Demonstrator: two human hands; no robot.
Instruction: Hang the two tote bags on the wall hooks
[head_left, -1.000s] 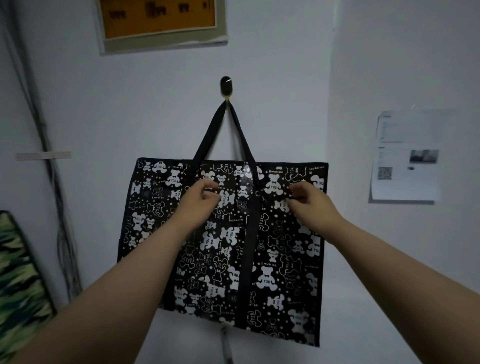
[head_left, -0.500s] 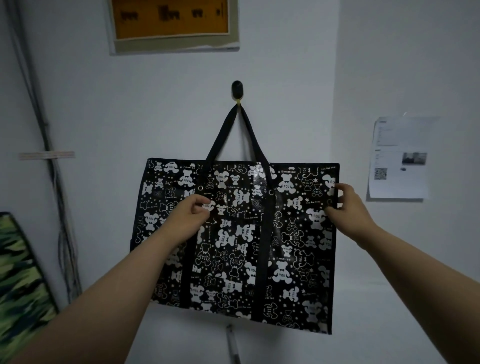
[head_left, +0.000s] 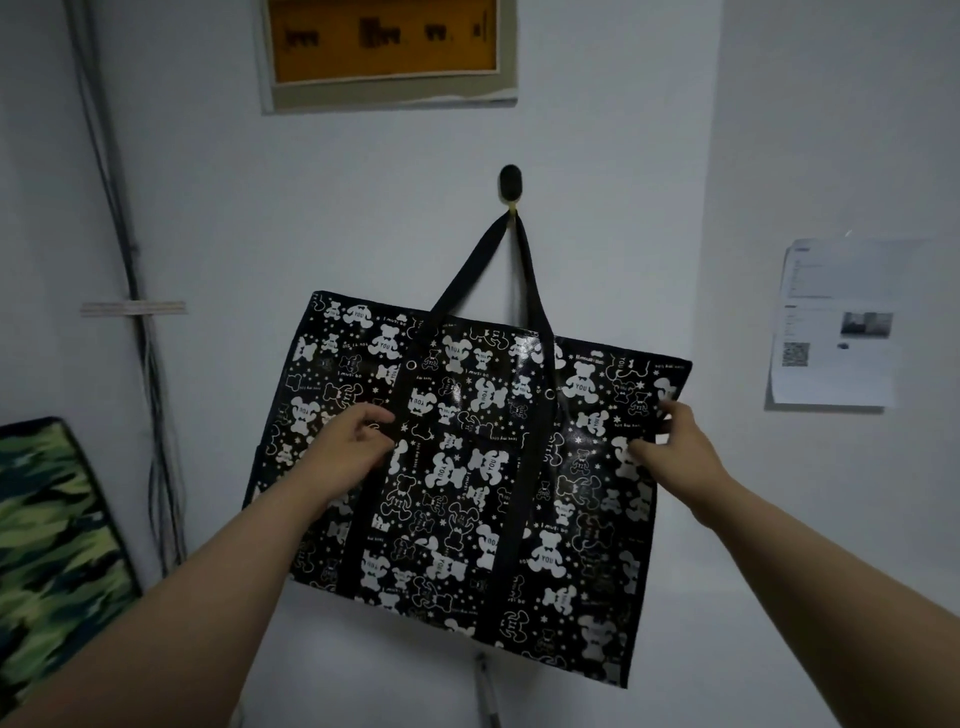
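a black tote bag (head_left: 467, 467) with white bear prints hangs by its strap from a dark hook (head_left: 510, 183) on the wall (head_left: 363, 208), tilted down to the right. the left hand (head_left: 353, 447) pinches the bag's front left of centre. the right hand (head_left: 670, 447) pinches its right edge. bare wall lies above; cables (head_left: 140, 332) run down at left, a paper sheet (head_left: 836, 322) hangs at right.

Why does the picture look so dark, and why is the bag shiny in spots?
Head view: dim, bluish room light; the glossy tote bag throws small white glints near its top; the paper notice on the right wall is too soft to read; the wide lens bends the wall cables.
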